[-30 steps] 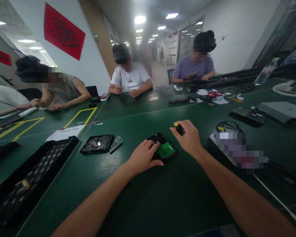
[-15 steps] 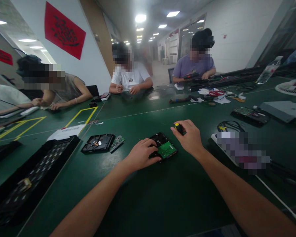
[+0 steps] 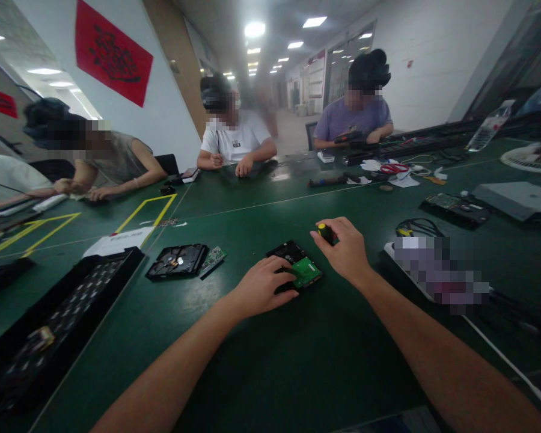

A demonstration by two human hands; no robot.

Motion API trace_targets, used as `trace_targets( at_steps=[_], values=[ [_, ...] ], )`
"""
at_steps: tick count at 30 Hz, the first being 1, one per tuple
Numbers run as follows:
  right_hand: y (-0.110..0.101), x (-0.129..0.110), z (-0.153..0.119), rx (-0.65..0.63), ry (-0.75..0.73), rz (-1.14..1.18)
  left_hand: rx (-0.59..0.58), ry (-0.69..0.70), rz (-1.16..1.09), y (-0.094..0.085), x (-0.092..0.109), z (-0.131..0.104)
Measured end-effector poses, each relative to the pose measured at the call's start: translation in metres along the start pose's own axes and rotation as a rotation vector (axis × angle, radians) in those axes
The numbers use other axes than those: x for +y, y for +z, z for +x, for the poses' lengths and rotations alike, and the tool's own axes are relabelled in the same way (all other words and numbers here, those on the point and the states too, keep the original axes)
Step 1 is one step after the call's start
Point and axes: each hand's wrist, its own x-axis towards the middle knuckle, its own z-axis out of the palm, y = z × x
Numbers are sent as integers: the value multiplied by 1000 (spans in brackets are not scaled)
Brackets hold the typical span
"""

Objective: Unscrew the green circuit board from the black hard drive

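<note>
A hard drive (image 3: pixel 305 272) with a black casing and a green circuit board lies flat in front of me. My left hand (image 3: pixel 270 284) rests over its left part, fingers and thumb apart; the fingertips appear to touch the drive, and they cover part of it. Just right of the drive, my right hand (image 3: pixel 345 246) is closed around a screwdriver (image 3: pixel 325 231) with a yellow and black handle; its shaft cannot be made out. Further left sits another hard drive (image 3: pixel 178 261), with a loose circuit board (image 3: pixel 213 261) beside it.
A long black tray (image 3: pixel 67 319) takes up the left of the green table. To the right are a white-edged object (image 3: pixel 408 273), a coiled cable (image 3: pixel 417 227), another drive (image 3: pixel 455 209) and a grey box (image 3: pixel 518 200). Several people work across the table.
My left hand has shifted slightly, its fingers now reaching further right over the drive. My right hand stays almost in place with the screwdriver. The whole view has moved a little.
</note>
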Motion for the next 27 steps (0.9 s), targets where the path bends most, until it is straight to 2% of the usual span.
trace_targets(
  at_steps=[6,12,20,27],
  values=[
    [2,2,0,15,-15,10,-12,14,-1,-4,5,1],
    [1,1,-1,18,-34,10,-67,89,7,-6,10,1],
    [2,2,-1,25,-45,2,-38,39,-116,-2,8,2],
    [1,-1,1,45,-41,-2,-38,21,-86,9,5,1]
  ],
)
